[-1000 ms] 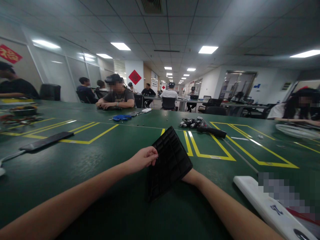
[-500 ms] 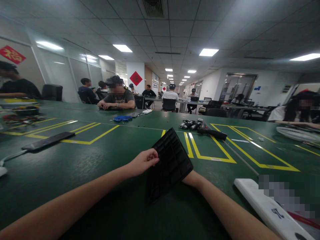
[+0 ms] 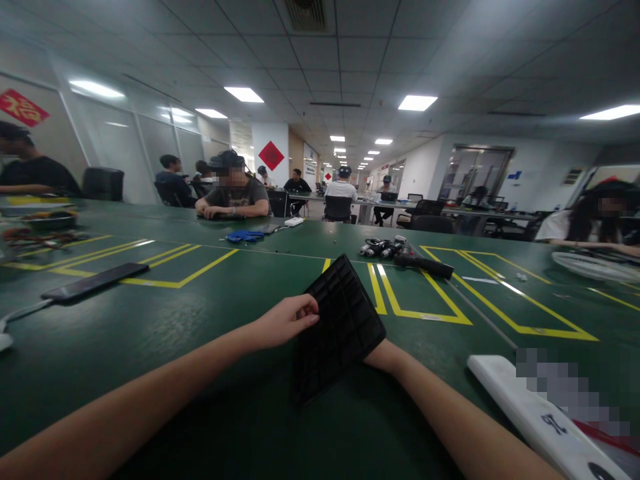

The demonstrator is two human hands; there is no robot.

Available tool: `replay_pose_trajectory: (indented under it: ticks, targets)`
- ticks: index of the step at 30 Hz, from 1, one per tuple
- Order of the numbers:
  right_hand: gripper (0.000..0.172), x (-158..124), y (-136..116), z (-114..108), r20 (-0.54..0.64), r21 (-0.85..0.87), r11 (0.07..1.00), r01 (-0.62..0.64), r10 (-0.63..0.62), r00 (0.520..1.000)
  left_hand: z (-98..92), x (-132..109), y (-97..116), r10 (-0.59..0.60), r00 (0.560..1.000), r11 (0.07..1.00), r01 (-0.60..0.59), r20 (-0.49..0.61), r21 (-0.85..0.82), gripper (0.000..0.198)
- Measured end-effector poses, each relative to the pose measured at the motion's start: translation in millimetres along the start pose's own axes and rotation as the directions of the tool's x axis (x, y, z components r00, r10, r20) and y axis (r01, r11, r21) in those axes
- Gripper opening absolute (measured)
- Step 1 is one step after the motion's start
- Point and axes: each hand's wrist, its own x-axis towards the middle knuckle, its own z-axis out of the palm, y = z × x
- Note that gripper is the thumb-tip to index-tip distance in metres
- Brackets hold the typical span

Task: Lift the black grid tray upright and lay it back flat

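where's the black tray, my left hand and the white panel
black tray (image 3: 345, 320), head view, middle of its gridded face
left hand (image 3: 286, 321), head view, back of the hand
white panel (image 3: 500, 377), head view, its far end

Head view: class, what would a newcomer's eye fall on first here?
First, the black ribbed plastic panel, held tilted above the table at centre, with the left hand gripping its left edge and the right wrist disappearing behind it. Next, the bright yellow tape lines boxing off the dark green tabletop. At the back, the red diamond-shaped sign on the white pillar stands out.
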Motion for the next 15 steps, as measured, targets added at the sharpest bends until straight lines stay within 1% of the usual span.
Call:
replay_pose_trajectory:
  ticks: [2,4,5,6,7,8,9,10,11,12,13,14,15]
  targets:
    - [0.046,0,1,0,-0.002,-0.004,1.000,-0.006,0.006,1.000,-2.4,-1,4,0.006,1.000,1.000,-0.006,0.018,0.026,0.015]
    - [0.048,0,2,0,-0.002,-0.009,1.000,-0.010,0.010,1.000,-3.0,-2,6,0.026,0.999,1.000,-0.026,0.019,0.015,0.011]
    - [0.048,0,2,0,0.000,-0.012,1.000,-0.010,0.010,1.000,-2.2,-2,6,0.022,1.000,0.999,-0.021,0.014,-0.025,0.010]
    - [0.048,0,2,0,0.002,-0.014,1.000,-0.011,0.011,1.000,-0.6,-2,5,-0.001,1.000,0.995,0.002,0.007,-0.100,0.010]
    - [0.048,0,2,0,0.003,-0.015,1.000,-0.010,0.010,1.000,1.7,-1,4,-0.046,0.999,0.975,0.044,-0.003,-0.217,0.011]
    - [0.047,0,1,-1,0.006,-0.016,1.000,-0.009,0.009,1.000,4.5,0,3,-0.113,0.994,0.925,0.103,-0.007,-0.367,0.011]
    - [0.046,0,0,-1,0.009,-0.017,1.000,-0.007,0.007,1.000,7.3,1,2,-0.193,0.981,0.833,0.166,0.003,-0.527,0.011]
    - [0.046,0,-1,-1,0.011,-0.019,1.000,-0.005,0.005,1.000,9.9,2,1,-0.274,0.961,0.708,0.223,0.031,-0.669,0.010]
    - [0.045,0,-2,-2,0.013,-0.020,1.000,-0.002,0.003,1.000,11.9,3,0,-0.344,0.937,0.574,0.265,0.066,-0.775,0.009]
    - [0.046,0,-3,-2,0.013,-0.022,1.000,-0.001,0.001,1.000,13.2,4,-1,-0.396,0.913,0.453,0.292,0.104,-0.843,0.009]
    - [0.046,0,-4,-2,0.013,-0.023,1.000,-0.001,0.001,1.000,13.7,5,-2,-0.433,0.891,0.358,0.311,0.139,-0.880,0.009]
    - [0.046,0,-5,-3,0.013,-0.025,1.000,-0.002,0.002,1.000,13.4,6,-2,-0.457,0.874,0.294,0.323,0.165,-0.900,0.009]
    - [0.046,0,-5,-3,0.014,-0.027,1.000,-0.004,0.004,1.000,12.6,6,-2,-0.471,0.865,0.261,0.326,0.176,-0.909,0.008]
